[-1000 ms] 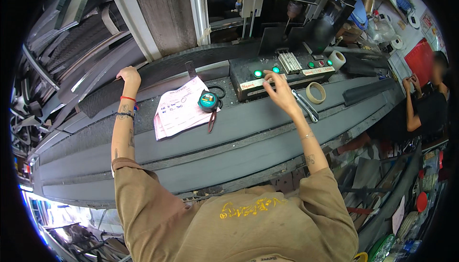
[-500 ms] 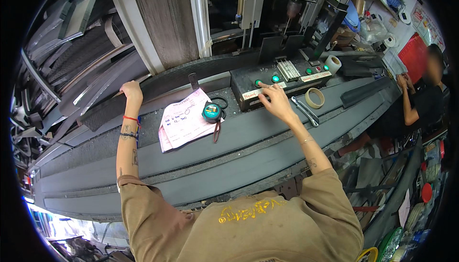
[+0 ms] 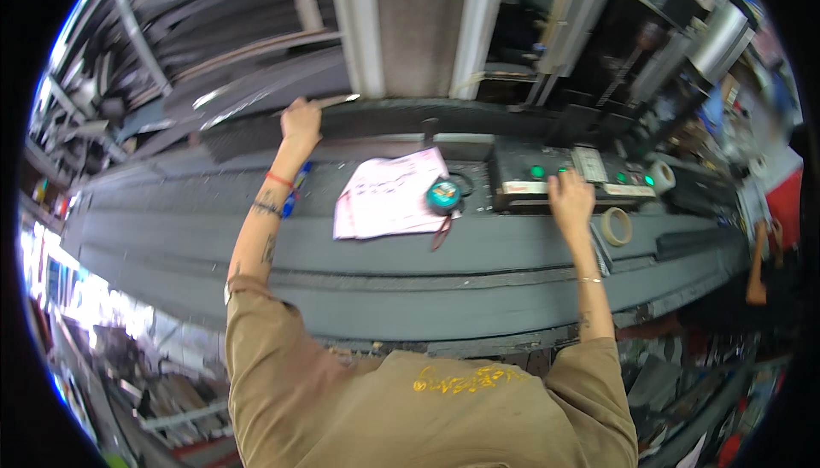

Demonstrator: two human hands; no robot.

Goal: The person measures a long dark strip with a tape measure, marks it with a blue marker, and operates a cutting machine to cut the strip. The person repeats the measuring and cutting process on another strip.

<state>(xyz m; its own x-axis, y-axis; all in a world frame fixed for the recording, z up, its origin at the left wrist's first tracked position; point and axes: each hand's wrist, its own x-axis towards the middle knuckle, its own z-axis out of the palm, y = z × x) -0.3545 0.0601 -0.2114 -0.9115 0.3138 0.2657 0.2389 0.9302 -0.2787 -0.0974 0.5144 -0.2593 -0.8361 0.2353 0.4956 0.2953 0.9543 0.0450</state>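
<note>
My left hand is closed at the back edge of the bench, beside a thin pale strip that sticks out past the fist. What lies inside the fingers is hidden. At the black control box, my right hand rests with fingers stretched over the front edge. Its fingertips are by a lit green button, right of another green button. Between my hands lie pink papers with handwriting. A teal and black tape measure sits on their right edge.
A tape roll and a metal tool lie near my right wrist. Something blue shows beside my left forearm. Dark strips are stacked back left; upright machine parts rise behind the box. Another person's arm is far right.
My view has swung left and blurred, so the bench sits further right. My right fingertips have shifted from the left green button to the one beside it. My left hand stays closed.
</note>
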